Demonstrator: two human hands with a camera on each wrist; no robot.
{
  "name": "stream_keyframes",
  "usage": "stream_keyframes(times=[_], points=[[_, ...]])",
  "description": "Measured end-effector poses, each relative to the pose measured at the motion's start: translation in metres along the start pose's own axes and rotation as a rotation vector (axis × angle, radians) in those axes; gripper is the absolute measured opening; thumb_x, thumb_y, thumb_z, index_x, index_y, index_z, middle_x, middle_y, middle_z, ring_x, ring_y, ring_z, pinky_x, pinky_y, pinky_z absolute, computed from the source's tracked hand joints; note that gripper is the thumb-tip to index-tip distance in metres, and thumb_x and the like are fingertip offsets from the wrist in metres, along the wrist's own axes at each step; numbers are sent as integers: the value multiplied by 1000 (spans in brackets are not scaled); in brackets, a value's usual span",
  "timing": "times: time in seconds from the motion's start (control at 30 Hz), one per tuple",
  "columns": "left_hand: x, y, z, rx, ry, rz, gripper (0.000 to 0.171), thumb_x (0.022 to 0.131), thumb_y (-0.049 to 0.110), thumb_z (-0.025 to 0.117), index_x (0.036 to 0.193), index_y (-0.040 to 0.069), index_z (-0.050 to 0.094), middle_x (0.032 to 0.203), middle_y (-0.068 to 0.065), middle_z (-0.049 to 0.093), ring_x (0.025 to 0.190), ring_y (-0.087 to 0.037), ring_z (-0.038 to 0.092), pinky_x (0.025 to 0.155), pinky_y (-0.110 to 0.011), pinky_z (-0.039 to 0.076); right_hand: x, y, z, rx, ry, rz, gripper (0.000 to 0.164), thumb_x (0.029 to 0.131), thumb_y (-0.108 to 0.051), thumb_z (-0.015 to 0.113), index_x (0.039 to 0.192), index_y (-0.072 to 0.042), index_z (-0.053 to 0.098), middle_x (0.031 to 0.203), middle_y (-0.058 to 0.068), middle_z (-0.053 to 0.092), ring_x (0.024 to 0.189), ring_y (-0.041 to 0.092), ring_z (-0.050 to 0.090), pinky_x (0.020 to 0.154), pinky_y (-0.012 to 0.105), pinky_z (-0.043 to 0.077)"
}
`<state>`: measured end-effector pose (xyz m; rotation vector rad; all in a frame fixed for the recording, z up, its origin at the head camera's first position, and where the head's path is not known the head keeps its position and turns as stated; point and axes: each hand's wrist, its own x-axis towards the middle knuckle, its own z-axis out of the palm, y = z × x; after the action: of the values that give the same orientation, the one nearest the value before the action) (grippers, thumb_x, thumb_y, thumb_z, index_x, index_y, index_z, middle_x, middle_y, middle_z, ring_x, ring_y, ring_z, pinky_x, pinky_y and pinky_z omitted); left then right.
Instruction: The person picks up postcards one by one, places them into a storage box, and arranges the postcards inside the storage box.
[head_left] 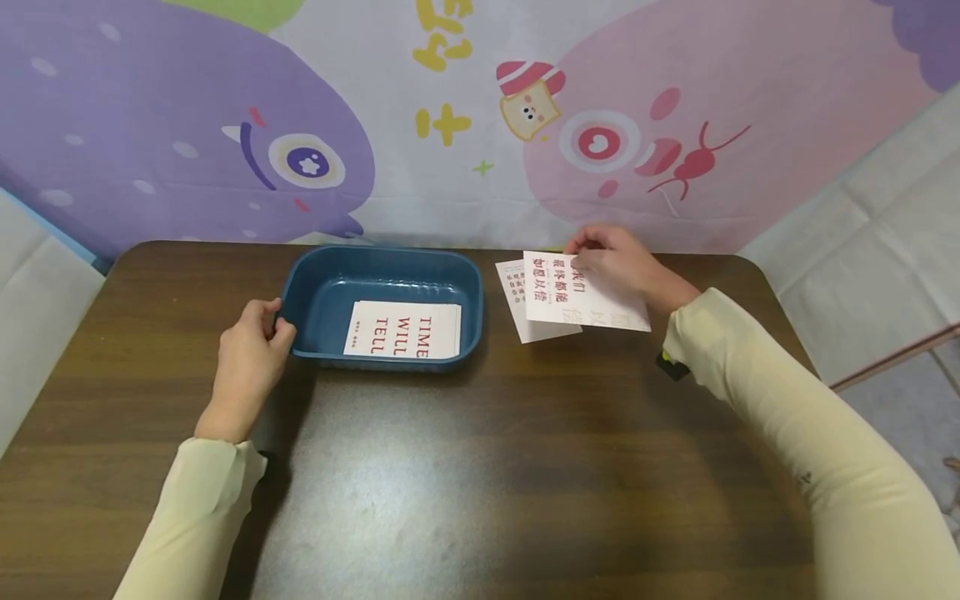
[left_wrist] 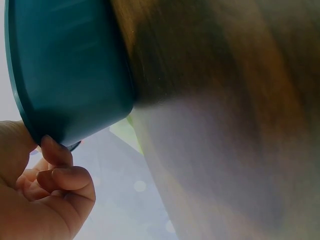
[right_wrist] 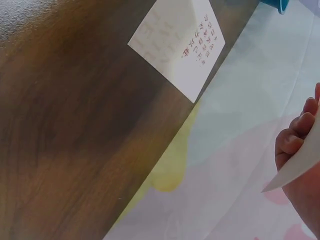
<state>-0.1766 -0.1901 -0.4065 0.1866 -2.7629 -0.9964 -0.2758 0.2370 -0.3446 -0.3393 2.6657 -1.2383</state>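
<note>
L hand (head_left: 251,362) grips the tray (head_left: 318,308) by its left rim. R hand (head_left: 624,262) pinches the 1st card (head_left: 555,292), held off the table (head_left: 562,458) right of the tray. The 2nd card (head_left: 514,300) lies on the table just beside the tray, partly hidden by the 1st. In the tray, near side, is the 3rd card (head_left: 403,331) (reads "TIME WILL TELL").

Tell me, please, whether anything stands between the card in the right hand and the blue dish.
Only a loose card lies between, flat on the table, partly behind the held card in the head view; beyond it rises the right wall of the blue dish. Nothing else visible intervenes.
</note>
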Motion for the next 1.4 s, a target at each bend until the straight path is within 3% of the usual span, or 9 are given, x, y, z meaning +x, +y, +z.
stream_keyframes(times=[0.37,1.0,1.4], points=[[0,1,-1,-1,-9,-13,42,92,10,43,126,-13,53,79,-24,57,70,-35,51,63,-42,40,6,-11,3,2,-2,4,23,86,-5,55,103,9,63,103,24,61,95,23,47,91,38,35],[0,0,-1,-4,1,4,41,92,10,44,125,-14,54,77,-24,56,68,-35,51,61,-41,39,13,-27,16,-5,-2,-23,22,83,-4,56,100,7,64,91,14,58,87,21,47,84,34,35],[0,-1,0,0,-5,-2,41,92,9,45,125,-14,53,78,-24,56,70,-35,51,60,-42,39,18,-40,28,-25,-20,-41,21,82,-6,56,98,5,65,92,16,60,88,25,49,86,37,37]])
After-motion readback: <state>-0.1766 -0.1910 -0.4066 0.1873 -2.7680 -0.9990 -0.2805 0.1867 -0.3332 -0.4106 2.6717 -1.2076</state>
